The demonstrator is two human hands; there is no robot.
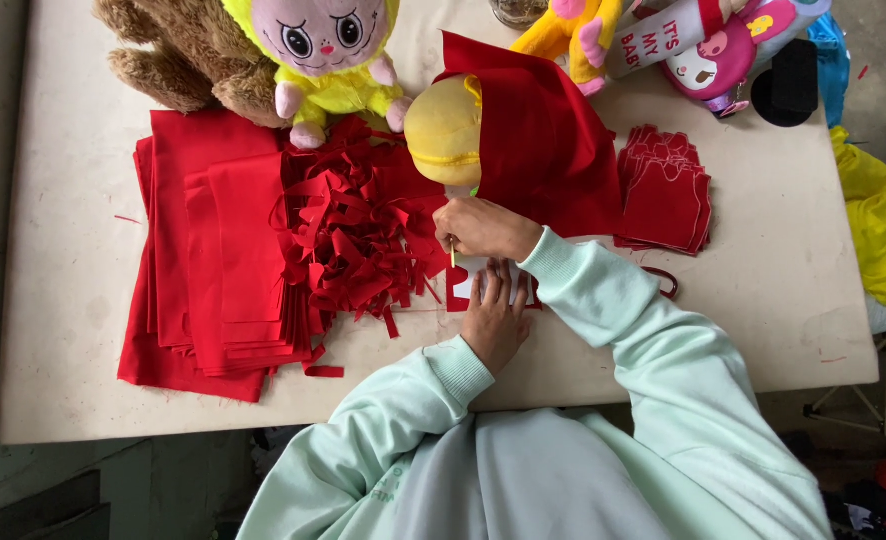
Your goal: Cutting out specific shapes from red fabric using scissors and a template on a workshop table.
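1. Stack of red fabric sheets (213,260), left-centre; scrap pile (363,240) beside it.
2. Left hand (493,320), centre: fingers flat, pinning white template (483,275) on red piece (458,295).
3. Right hand (483,228): pinched around thin marker (452,252).
4. Risk: template may slip if pressure eases, skewing the outline.

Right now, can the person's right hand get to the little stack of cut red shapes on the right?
Probably yes. The right hand holds a thin pencil-like stick over a white template, and the stack of cut red pieces lies close beside it with bare table around.
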